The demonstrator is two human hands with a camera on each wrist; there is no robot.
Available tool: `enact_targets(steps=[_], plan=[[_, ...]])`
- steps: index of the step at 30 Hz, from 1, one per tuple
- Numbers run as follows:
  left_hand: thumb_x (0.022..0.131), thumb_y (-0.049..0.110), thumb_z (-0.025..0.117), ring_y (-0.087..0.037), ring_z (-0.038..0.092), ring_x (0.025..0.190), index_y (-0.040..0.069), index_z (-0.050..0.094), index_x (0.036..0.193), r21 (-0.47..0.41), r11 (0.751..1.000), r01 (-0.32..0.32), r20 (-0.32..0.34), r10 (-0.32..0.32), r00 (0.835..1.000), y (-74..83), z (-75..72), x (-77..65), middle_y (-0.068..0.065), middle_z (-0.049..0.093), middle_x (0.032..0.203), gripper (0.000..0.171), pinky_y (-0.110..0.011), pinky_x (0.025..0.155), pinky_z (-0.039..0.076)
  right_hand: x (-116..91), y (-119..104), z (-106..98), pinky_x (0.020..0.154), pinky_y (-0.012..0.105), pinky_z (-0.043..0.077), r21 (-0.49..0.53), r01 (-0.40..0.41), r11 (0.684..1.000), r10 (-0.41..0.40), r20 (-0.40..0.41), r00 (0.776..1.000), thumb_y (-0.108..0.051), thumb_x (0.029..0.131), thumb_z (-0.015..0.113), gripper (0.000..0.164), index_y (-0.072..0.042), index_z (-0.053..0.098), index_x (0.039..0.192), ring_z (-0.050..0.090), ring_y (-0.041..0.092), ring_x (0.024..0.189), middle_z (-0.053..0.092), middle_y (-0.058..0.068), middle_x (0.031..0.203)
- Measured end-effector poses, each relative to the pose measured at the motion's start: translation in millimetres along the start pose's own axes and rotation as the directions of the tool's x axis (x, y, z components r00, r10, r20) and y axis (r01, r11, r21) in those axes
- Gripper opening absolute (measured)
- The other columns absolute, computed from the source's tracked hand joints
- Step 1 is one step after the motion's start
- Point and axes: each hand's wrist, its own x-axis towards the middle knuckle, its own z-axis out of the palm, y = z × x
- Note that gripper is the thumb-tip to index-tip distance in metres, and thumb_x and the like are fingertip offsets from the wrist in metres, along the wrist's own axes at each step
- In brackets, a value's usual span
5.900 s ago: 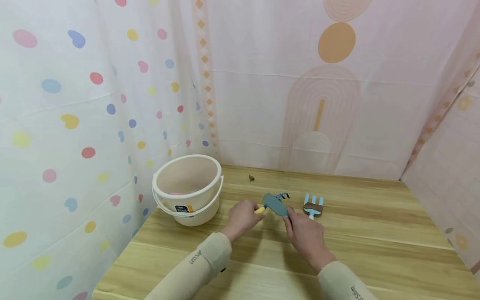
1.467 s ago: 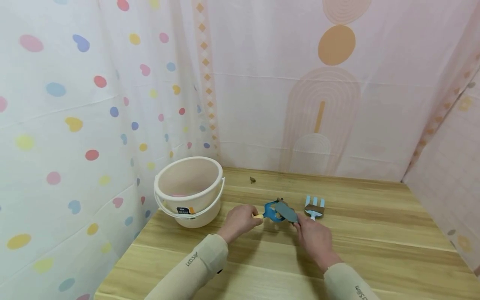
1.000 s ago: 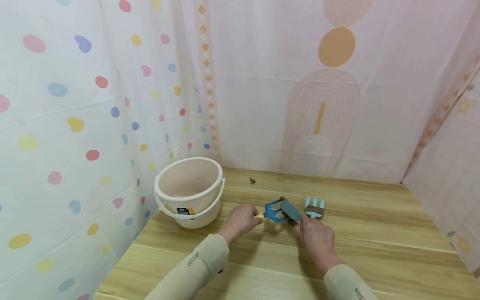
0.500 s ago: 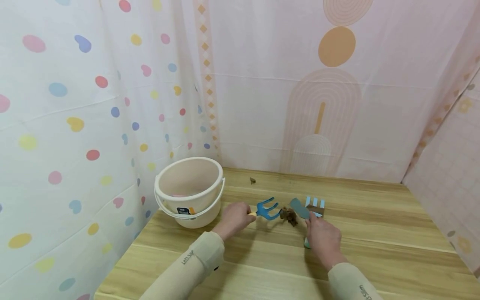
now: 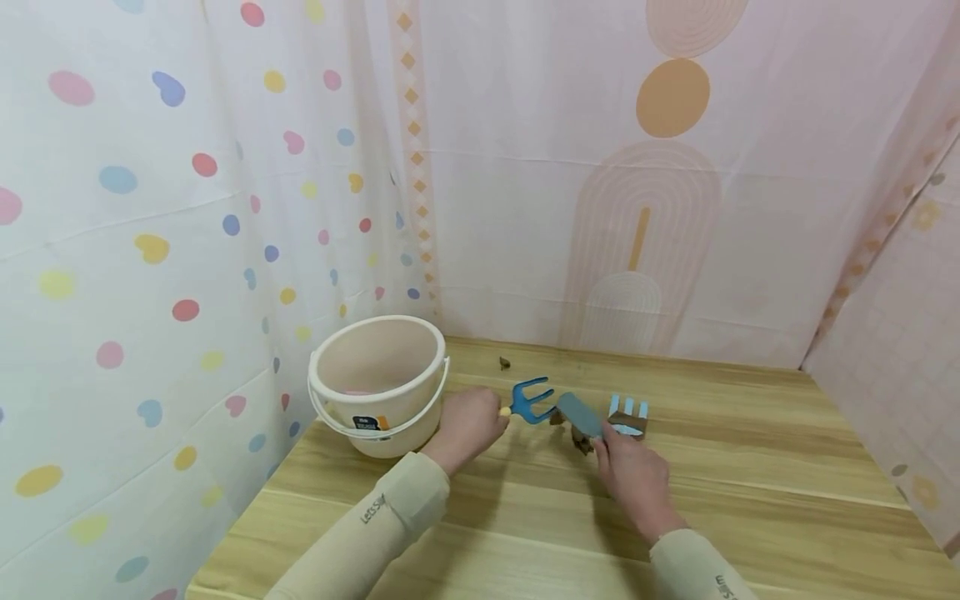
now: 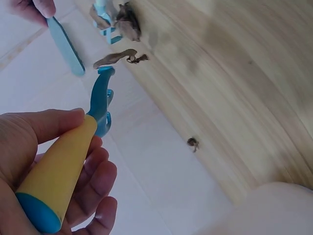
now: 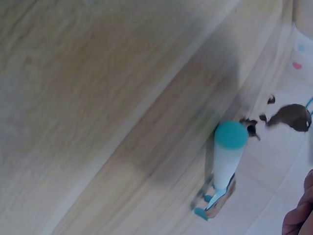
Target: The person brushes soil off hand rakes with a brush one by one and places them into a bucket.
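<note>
My left hand (image 5: 471,427) grips the yellow handle (image 6: 61,169) of a small blue garden fork (image 5: 527,402). A curled dry leaf (image 6: 115,58) is at its tine tip, seemingly off the table. My right hand (image 5: 633,475) holds a small grey-blue trowel (image 5: 580,414), its flat blade close to the fork's tines. Partly behind the blade lies a clump of dry leaves (image 5: 582,443). Right of it, a light-blue fork (image 7: 226,161) with a white handle lies on the table, a brown leaf (image 5: 628,422) across its tines. My right hand hides that handle in the head view.
A cream bucket (image 5: 386,433) with its handle hanging down stands left of my left hand, something pink inside. A small dry leaf (image 5: 505,363) lies near the table's back edge. Patterned curtains (image 5: 510,242) hang behind and on both sides of the wooden table (image 5: 750,467).
The blue fork has parted from the trowel, moving left and up, a leaf now at its tip. The trowel first moved right off the leaf clump, then back left over it.
</note>
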Motion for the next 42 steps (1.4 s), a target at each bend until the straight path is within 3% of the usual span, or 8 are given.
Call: enact_targets(steps=[4, 11, 14, 22, 30, 34, 38, 42], plan=[[0.085, 0.029, 0.070, -0.012, 0.041, 0.048, 0.019, 0.051, 0.054, -0.010, 1.000, 0.024, 0.043, -0.024, 0.999, 3.2, -2.7, 1.2, 0.005, 0.046, 0.053, 0.038, -0.032, 0.044, 0.037, 0, -4, 5, 0.037, 0.035, 0.037, -0.046, 0.031, 0.998, -0.032, -0.021, 0.999, -0.025, 0.096, 0.065, 0.019, -0.012, 0.065, 0.110, 0.054, 0.020, 0.049, 0.065, 0.008, 0.074], [0.085, 0.026, 0.069, -0.013, 0.043, 0.051, 0.017, 0.049, 0.055, -0.003, 1.000, 0.029, 0.026, -0.029, 0.999, 0.6, -2.3, 2.2, 0.003, 0.047, 0.055, 0.037, -0.034, 0.047, 0.041, -2, 5, -1, 0.040, 0.037, 0.042, -0.064, -0.063, 0.996, 0.064, 0.020, 0.998, -0.022, 0.099, 0.058, 0.033, -0.004, 0.064, 0.126, 0.058, 0.022, 0.054, 0.070, 0.016, 0.086], [0.085, 0.024, 0.069, -0.013, 0.043, 0.052, 0.017, 0.048, 0.056, -0.044, 0.998, 0.040, 0.030, -0.038, 0.999, -1.1, -6.2, 2.9, 0.003, 0.046, 0.056, 0.037, -0.033, 0.047, 0.040, -3, 10, -3, 0.041, 0.038, 0.042, -0.039, -0.104, 0.994, 0.106, 0.041, 0.994, -0.024, 0.100, 0.057, 0.034, -0.005, 0.063, 0.127, 0.060, 0.023, 0.057, 0.071, 0.017, 0.089], [0.086, 0.023, 0.067, -0.017, 0.048, 0.055, 0.016, 0.054, 0.060, -0.115, 0.991, 0.067, 0.018, -0.065, 0.998, -11.0, -36.3, 9.3, 0.003, 0.050, 0.057, 0.029, -0.034, 0.054, 0.041, -5, 20, -6, 0.043, 0.041, 0.042, 0.030, -0.186, 0.982, 0.185, 0.029, 0.982, -0.024, 0.100, 0.056, 0.036, -0.003, 0.063, 0.127, 0.065, 0.032, 0.065, 0.070, 0.021, 0.091], [0.086, 0.025, 0.069, -0.029, 0.052, 0.084, 0.013, 0.066, 0.065, -0.090, 0.992, 0.084, -0.071, -0.091, 0.993, -37.4, -73.6, 16.1, -0.006, 0.057, 0.082, 0.024, -0.045, 0.075, 0.043, -9, 35, -15, 0.043, 0.042, 0.037, 0.077, -0.260, 0.963, 0.263, -0.031, 0.964, -0.027, 0.098, 0.056, 0.022, -0.007, 0.065, 0.103, 0.059, 0.032, 0.059, 0.067, 0.018, 0.078], [0.086, 0.028, 0.067, -0.032, 0.049, 0.090, 0.012, 0.070, 0.069, -0.076, 0.990, 0.119, -0.085, -0.125, 0.989, -57.8, -91.5, 17.3, -0.010, 0.055, 0.087, 0.023, -0.050, 0.078, 0.040, -10, 42, -20, 0.043, 0.042, 0.037, 0.089, -0.294, 0.952, 0.298, -0.039, 0.954, -0.029, 0.099, 0.054, 0.027, -0.005, 0.066, 0.105, 0.060, 0.034, 0.061, 0.067, 0.021, 0.081], [0.087, 0.032, 0.066, -0.035, 0.047, 0.094, 0.013, 0.072, 0.074, -0.063, 0.984, 0.166, -0.056, -0.170, 0.984, -80.6, -108.2, 19.4, -0.012, 0.054, 0.089, 0.024, -0.054, 0.081, 0.038, -10, 46, -23, 0.044, 0.044, 0.038, 0.111, -0.328, 0.938, 0.335, -0.043, 0.941, -0.030, 0.098, 0.053, 0.029, -0.005, 0.066, 0.101, 0.061, 0.037, 0.063, 0.067, 0.021, 0.080], [0.087, 0.032, 0.064, -0.038, 0.044, 0.096, 0.013, 0.069, 0.067, -0.062, 0.974, 0.218, 0.011, -0.218, 0.976, -106.7, -121.1, 22.0, -0.015, 0.053, 0.091, 0.027, -0.058, 0.084, 0.036, -9, 50, -26, 0.045, 0.044, 0.038, 0.121, -0.359, 0.925, 0.366, -0.034, 0.930, -0.029, 0.098, 0.053, 0.029, -0.004, 0.067, 0.104, 0.060, 0.036, 0.062, 0.066, 0.021, 0.079]])
